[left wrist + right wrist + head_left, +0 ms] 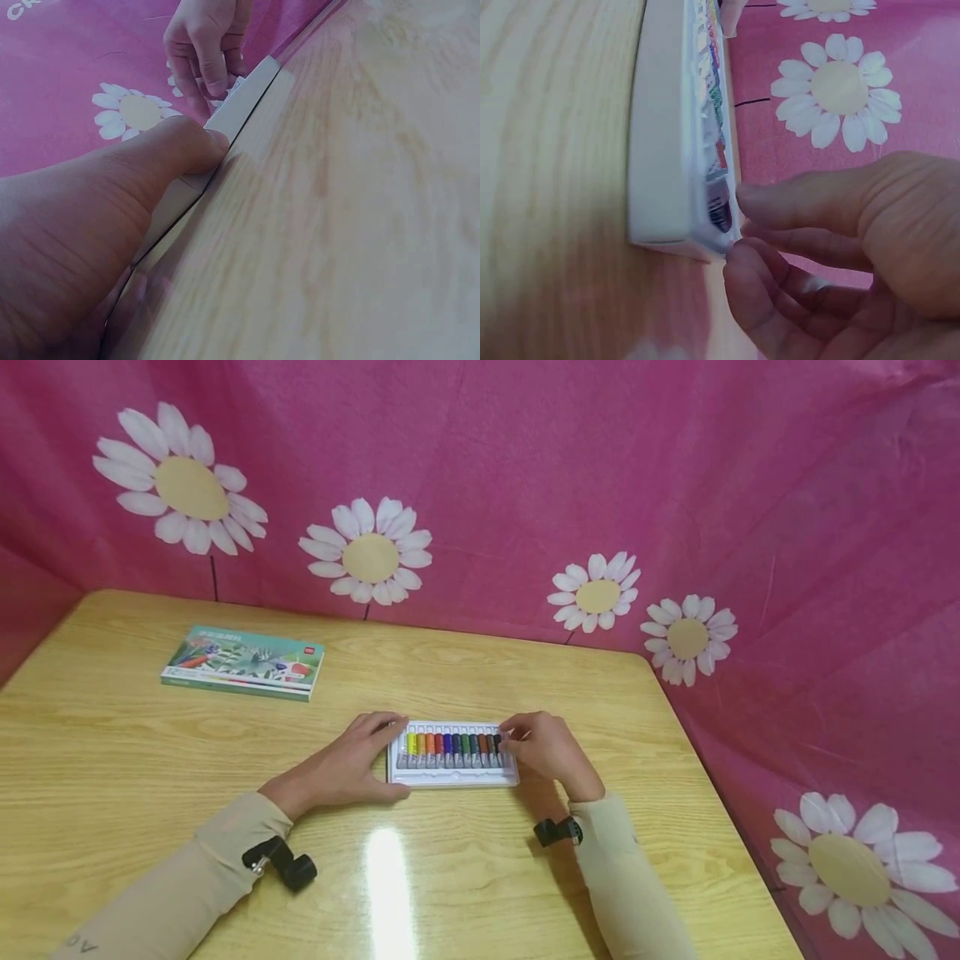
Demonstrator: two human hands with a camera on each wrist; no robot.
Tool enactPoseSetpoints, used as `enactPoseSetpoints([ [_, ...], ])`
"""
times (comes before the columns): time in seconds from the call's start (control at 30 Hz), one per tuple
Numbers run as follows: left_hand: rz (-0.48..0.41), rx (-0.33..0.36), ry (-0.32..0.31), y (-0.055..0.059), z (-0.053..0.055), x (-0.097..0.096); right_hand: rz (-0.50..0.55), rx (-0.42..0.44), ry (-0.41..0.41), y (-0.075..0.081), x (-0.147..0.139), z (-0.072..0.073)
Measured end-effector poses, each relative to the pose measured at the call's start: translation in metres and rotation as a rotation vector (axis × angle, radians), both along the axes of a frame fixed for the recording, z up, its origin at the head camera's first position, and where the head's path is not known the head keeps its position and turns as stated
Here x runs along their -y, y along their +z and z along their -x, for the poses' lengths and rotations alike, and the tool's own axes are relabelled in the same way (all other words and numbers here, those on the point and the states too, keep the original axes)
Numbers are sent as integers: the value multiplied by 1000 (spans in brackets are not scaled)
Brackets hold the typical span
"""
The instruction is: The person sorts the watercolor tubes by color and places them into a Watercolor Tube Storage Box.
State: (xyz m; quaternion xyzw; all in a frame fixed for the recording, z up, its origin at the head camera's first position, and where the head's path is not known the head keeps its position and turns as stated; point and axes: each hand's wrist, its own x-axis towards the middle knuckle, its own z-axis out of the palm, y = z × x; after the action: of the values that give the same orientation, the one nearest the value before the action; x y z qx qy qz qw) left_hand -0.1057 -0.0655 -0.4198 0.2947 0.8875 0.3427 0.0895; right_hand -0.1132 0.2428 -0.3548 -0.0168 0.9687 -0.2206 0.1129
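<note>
A white tray [450,777] holds a row of small paint tubes [447,745], running from yellow at the left to black at the right. My left hand [352,766] grips the tray's left end, fingers at the back edge and thumb at the front; the left wrist view shows that thumb [180,150] on the pale side wall. At the right end is my right hand [546,745], fingers bent, its tips by the last tube [718,202] and the tray corner. Whether they pinch the tube is unclear.
A green illustrated box [243,662] lies at the back left of the wooden table [480,877]. Behind and to the right hangs a pink cloth [495,468] with white daisies. Small black wrist cameras sit on both sleeves.
</note>
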Motion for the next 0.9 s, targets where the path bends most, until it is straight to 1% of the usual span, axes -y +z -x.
enactPoseSetpoints([
  [0.1,-2,-3,-2,0,0,0,22,10,-3,-3,-1,-2],
  [0.2,-5,-3,0,1,0,0,25,3,-2,-5,-1,-2],
  [0.4,-4,1,-2,2,0,0,28,13,-26,-7,0,-1],
  [0.67,-1,-2,0,3,0,-1,39,14,-52,-7,3,-1],
  [0.9,4,4,5,2,0,-1,28,19,-51,-7,5,-2],
])
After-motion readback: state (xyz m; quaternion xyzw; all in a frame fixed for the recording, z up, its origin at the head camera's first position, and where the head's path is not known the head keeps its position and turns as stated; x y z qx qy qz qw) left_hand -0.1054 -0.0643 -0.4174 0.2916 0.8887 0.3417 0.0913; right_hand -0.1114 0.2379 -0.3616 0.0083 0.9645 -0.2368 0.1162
